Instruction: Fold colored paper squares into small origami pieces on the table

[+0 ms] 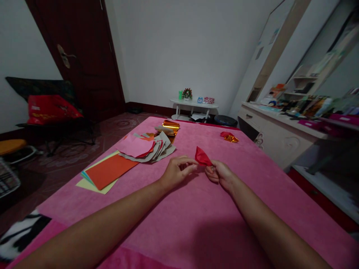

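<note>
- The red piece (202, 156) could be creased or crushed, as it looks thin and is pinched only at its near right end; too tight a squeeze would be the likely cause.
- Its pointed shape could be lost if the pinch were loosened, since no other support for the far end can be made out.
- The far left edge could be bent or torn if it were knocked or pulled by the left hand (179, 171), whose fingertips are held very close to it.
- The stack of cut sheets (162, 148) could be disturbed by a wide sweep of the left hand to the far left, as its loose edges are fanned towards that hand.
- The red piece is placed between the two hands, just to the right of the left fingertips and to the far left of the right hand (218, 173), with its tip pointed away.
- By the right hand, the red piece is gripped between thumb and fingers, with the other fingers curled under.
- By the left hand nothing appears to be held; its thumb and fingers are parted and lightly bent. Whether the red piece is touched by it cannot be told.
- Both hands are held over the pink cover (168, 220); orange paper (112, 171) is laid to the left, and a red and gold bundle (229, 137) to the far right.
</note>
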The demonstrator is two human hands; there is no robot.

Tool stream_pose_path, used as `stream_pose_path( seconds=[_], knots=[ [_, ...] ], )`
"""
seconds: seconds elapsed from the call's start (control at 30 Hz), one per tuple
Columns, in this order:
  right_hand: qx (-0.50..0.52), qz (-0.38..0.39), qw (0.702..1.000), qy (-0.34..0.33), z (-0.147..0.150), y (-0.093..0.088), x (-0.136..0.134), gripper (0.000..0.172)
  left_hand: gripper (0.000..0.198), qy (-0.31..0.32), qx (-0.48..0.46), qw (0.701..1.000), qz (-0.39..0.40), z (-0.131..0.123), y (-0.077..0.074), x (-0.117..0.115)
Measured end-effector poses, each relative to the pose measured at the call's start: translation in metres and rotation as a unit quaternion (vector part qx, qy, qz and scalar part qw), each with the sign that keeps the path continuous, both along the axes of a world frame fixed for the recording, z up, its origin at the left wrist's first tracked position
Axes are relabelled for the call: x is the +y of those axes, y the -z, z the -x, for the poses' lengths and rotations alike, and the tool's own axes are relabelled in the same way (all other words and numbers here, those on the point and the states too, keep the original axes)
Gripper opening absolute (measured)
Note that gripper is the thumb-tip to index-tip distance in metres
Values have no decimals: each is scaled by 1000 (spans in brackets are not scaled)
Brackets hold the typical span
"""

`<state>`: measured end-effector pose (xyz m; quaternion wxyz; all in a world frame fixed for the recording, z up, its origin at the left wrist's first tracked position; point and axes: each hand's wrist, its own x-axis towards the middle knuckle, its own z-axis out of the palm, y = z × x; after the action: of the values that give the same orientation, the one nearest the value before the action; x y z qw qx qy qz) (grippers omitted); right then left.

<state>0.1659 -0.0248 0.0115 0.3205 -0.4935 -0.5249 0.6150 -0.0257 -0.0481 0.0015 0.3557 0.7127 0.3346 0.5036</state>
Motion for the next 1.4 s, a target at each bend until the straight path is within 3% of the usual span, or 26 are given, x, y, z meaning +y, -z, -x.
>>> stream_pose_path(
  seconds=[0.13,0.37,0.5,0.63,0.87,1.13,1.4],
  knots=[
    [17,12,1000,-20,-3,-2,-2,32,23,-9,16,999,-29,0,-1,-1],
    [4,-5,1000,18,5,3,-6,43,28,-52,-19,998,40,-2,3,5],
    [-6,-26,999,40,12,8,-8,51,28,-47,-40,996,63,-4,7,8],
    [-27,-49,998,20,16,10,-10,59,24,-52,-41,995,70,-3,10,11],
    [-51,-61,997,3,16,10,-11,65,23,-28,-60,992,105,-2,3,11],
    [-59,-92,994,7,24,10,-16,61,27,-17,-72,986,149,-3,6,11],
    [-11,-115,992,60,21,12,-16,37,23,28,-116,980,157,1,14,18]
  ],
)
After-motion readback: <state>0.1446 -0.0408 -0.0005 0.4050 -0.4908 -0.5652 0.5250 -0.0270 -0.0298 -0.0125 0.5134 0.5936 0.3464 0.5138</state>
